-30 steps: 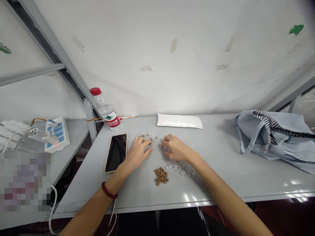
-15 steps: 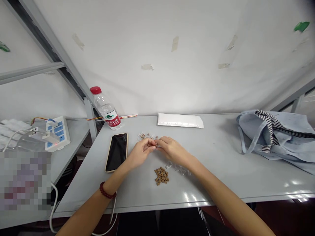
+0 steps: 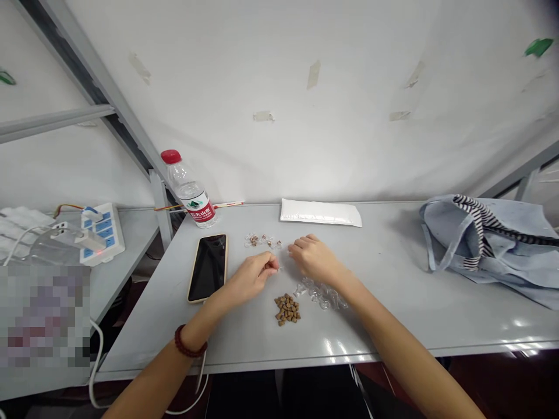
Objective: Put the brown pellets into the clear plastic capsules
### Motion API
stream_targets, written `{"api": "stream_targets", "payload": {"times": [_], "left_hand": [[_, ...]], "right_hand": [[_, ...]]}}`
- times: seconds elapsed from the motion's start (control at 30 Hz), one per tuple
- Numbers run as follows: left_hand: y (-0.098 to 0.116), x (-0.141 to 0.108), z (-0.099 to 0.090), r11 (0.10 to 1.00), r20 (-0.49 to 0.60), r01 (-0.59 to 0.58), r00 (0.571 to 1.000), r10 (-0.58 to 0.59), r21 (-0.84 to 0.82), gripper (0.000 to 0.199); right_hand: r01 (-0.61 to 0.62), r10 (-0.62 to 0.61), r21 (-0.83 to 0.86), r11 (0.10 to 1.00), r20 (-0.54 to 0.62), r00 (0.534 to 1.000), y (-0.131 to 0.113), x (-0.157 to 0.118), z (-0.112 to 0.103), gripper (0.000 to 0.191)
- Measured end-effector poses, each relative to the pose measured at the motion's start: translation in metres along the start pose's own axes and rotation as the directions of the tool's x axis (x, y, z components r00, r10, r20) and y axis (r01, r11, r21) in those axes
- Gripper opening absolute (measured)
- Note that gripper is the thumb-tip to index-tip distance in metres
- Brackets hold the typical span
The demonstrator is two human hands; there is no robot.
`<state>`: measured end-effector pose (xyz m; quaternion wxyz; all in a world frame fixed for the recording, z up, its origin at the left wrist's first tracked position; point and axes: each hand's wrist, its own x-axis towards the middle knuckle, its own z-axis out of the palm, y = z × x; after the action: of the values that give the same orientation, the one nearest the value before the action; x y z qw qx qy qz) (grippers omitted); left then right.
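My left hand (image 3: 252,274) is closed, thumb and forefinger pinched together over the table. A tiny clear plastic piece shows at its fingertips, too small to make out well. To its right, my right hand (image 3: 312,256) has its fingers curled down close to the tabletop; whatever they hold, if anything, is hidden. Just beyond the hands lie several small clear plastic cases (image 3: 262,240) with brown bits in them. Nearer to me sits a heap of brown kibble pieces (image 3: 287,309). More clear plastic cases (image 3: 324,294) lie in a cluster beside my right forearm.
A phone (image 3: 208,267) lies left of my left hand, with a red-capped water bottle (image 3: 196,201) behind it. A white packet (image 3: 321,213) rests near the wall. On the right is a light blue bag (image 3: 493,244); a power strip (image 3: 103,235) is on the left table.
My hands have come apart from each other. The left has dropped slightly nearer to me and the right has shifted a little to the right, uncovering more of the clear cases.
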<state>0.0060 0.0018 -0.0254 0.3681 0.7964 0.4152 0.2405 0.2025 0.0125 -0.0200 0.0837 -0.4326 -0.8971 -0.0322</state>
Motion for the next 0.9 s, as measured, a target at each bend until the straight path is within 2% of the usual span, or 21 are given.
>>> {"api": "stream_targets", "payload": {"times": [0.13, 0.2, 0.23, 0.37, 0.53, 0.6, 0.7, 0.8, 0.9], "left_hand": [[0.005, -0.004, -0.005, 0.969, 0.239, 0.064, 0.971, -0.005, -0.24, 0.004], [0.006, -0.004, -0.006, 0.967, 0.272, 0.081, 0.962, -0.013, -0.241, 0.006], [0.006, -0.004, -0.006, 0.974, 0.244, 0.078, 0.969, -0.025, -0.212, 0.007], [-0.001, 0.002, -0.01, 0.998, 0.008, 0.061, 0.998, -0.061, -0.005, 0.011], [-0.01, 0.007, -0.011, 0.995, -0.1, 0.086, 0.992, -0.081, 0.048, 0.012], [-0.013, 0.008, -0.011, 0.992, -0.134, 0.122, 0.984, -0.121, -0.002, 0.014], [-0.017, 0.009, -0.013, 0.96, -0.06, 0.203, 0.974, -0.218, -0.191, 0.015], [-0.021, 0.011, -0.016, 0.882, -0.028, 0.301, 0.942, -0.333, -0.362, 0.015], [-0.023, 0.013, -0.019, 0.853, -0.059, 0.332, 0.92, -0.386, -0.402, 0.019]], "right_hand": [[-0.052, 0.048, 0.2, 0.978, 0.026, 0.999, 0.009, -0.003, -0.008, 0.017], [-0.051, 0.038, 0.259, 0.965, 0.056, 0.998, 0.009, -0.005, -0.01, 0.013], [-0.051, 0.033, 0.27, 0.961, 0.072, 0.997, 0.008, -0.005, -0.011, 0.013], [-0.056, 0.03, 0.272, 0.961, 0.097, 0.995, 0.003, -0.008, -0.012, 0.014], [0.008, -0.016, 0.301, 0.954, 0.024, 1.0, -0.009, -0.007, -0.009, 0.025], [0.056, -0.057, 0.293, 0.954, -0.006, 0.998, -0.016, -0.006, -0.004, 0.031], [0.119, -0.11, 0.235, 0.965, -0.049, 0.993, -0.025, -0.003, 0.004, 0.032], [0.137, -0.127, 0.159, 0.978, -0.074, 0.989, -0.029, -0.001, 0.011, 0.025], [0.138, -0.13, 0.112, 0.984, -0.075, 0.989, -0.028, 0.0, 0.014, 0.024]]}}
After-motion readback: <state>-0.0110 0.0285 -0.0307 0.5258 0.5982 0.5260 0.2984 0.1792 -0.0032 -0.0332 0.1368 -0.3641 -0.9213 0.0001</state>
